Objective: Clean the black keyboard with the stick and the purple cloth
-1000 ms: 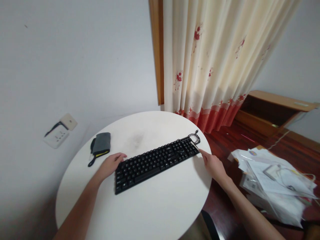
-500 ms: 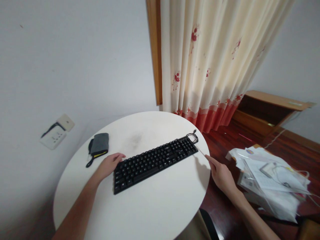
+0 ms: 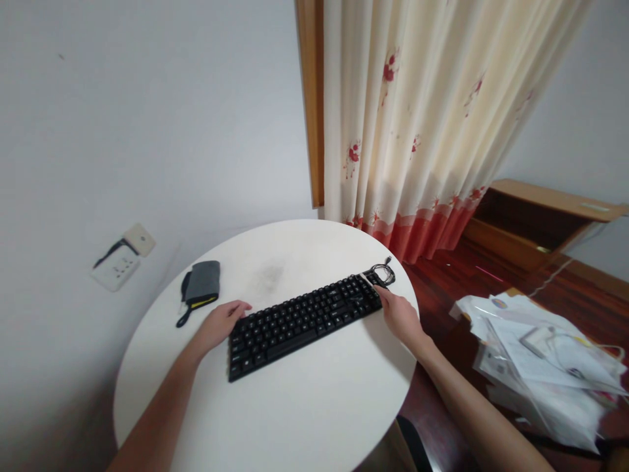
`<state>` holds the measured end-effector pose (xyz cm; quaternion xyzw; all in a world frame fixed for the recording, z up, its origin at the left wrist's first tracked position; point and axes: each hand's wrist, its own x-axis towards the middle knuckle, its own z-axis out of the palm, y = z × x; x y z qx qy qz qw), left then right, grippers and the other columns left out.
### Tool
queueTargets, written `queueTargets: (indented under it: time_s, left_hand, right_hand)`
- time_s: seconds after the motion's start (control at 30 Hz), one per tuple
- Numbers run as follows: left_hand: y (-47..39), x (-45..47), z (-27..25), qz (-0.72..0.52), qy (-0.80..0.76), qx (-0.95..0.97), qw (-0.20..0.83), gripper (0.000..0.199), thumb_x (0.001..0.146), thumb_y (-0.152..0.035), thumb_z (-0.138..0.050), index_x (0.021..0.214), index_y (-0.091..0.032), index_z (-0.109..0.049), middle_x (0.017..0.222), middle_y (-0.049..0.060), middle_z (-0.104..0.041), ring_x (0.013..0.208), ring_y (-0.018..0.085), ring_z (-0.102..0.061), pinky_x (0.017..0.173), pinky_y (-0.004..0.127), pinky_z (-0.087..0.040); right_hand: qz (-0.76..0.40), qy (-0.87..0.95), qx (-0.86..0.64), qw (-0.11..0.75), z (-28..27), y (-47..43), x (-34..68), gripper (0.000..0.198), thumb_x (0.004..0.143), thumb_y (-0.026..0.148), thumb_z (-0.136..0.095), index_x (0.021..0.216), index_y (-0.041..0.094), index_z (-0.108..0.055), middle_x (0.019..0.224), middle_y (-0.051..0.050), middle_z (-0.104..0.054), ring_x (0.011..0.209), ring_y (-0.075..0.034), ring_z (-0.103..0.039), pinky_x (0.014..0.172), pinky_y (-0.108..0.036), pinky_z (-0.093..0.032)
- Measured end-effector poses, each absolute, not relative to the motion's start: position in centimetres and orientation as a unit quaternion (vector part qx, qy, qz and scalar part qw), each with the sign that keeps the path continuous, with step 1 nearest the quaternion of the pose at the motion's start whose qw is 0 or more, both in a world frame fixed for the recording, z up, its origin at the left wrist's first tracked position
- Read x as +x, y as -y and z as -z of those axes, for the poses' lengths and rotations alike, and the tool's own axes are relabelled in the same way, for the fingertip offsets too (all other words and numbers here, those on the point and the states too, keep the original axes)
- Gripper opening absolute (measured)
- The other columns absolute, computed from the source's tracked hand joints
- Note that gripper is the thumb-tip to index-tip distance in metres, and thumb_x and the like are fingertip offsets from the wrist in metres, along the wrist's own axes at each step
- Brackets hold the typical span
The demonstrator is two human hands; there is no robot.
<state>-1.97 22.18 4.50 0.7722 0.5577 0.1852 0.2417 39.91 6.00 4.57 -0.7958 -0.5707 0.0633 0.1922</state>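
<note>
A black keyboard (image 3: 304, 324) lies aslant on the round white table (image 3: 295, 413). My left hand (image 3: 223, 322) grips its left end at the upper corner, thumb and fingers closed on the edge. Over the number pad at the other end is my right hand (image 3: 400, 318), closed on a thin white stick (image 3: 366, 280) whose tip points up and left over the keys. The stick's exact kind is too small to make out. Beyond the number pad, the keyboard's coiled black cable (image 3: 383, 272) rests near the table's rim.
A grey folded cloth pouch (image 3: 203, 282) with a black loop sits left of the keyboard. Behind the table are a wall with a socket (image 3: 118, 265) and a curtain (image 3: 403, 131). Papers and plastic bags (image 3: 535, 354) are piled at right, before a wooden cabinet (image 3: 535, 223).
My right hand has moved left with the white stick, from beside the keyboard's right end to over the number pad. My left hand stays at the left end. The view has shifted slightly.
</note>
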Motion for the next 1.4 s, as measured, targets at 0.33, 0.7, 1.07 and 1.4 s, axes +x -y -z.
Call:
queueTargets:
  time_s: [0.33,0.7,1.07,1.4]
  left_hand:
    - [-22.4,-1.9,-4.5,-0.197,-0.556,0.768,0.249,0.049,0.078,-0.057,-0.042,0.085,-0.019,-0.072,0.08,0.006,-0.073,0.081,0.026,-0.066,0.077,0.033,-0.049]
    - [-22.4,-2.1,-4.3,-0.189,-0.556,0.768,0.257,0.049,0.08,-0.057,-0.041,0.088,-0.018,-0.071,0.082,0.006,-0.073,0.084,0.026,-0.066,0.077,0.032,-0.048]
    - [-22.4,-2.2,-4.1,-0.183,-0.558,0.77,0.248,0.049,0.081,-0.056,-0.04,0.089,-0.019,-0.072,0.08,0.006,-0.072,0.079,0.025,-0.066,0.072,0.032,-0.047]
    - [-22.2,-2.0,-4.4,-0.191,-0.555,0.771,0.248,0.049,0.08,-0.056,-0.041,0.087,-0.019,-0.072,0.081,0.006,-0.073,0.081,0.025,-0.066,0.073,0.031,-0.048]
  right_hand:
    - [-0.103,0.556,-0.814,0.135,-3.3,0.2,40.7,0.047,0.1,0.032,-0.027,0.143,0.032,-0.046,0.098,-0.01,-0.073,0.089,-0.026,-0.07,0.07,-0.03,-0.046]
    - [-0.107,0.534,-0.812,0.211,-3.1,3.5,42.2,0.049,0.099,0.035,-0.025,0.142,0.027,-0.048,0.097,-0.009,-0.073,0.089,-0.026,-0.07,0.072,-0.032,-0.047]
    - [-0.173,0.583,-0.755,0.245,-3.1,1.6,36.5,0.047,0.1,0.034,-0.026,0.141,0.029,-0.049,0.103,-0.008,-0.074,0.094,-0.025,-0.07,0.077,-0.031,-0.05]
    - [-0.093,0.481,-0.834,0.254,-1.9,3.7,41.9,0.047,0.098,0.034,-0.03,0.138,0.026,-0.053,0.102,-0.01,-0.074,0.088,-0.026,-0.071,0.069,-0.031,-0.05]
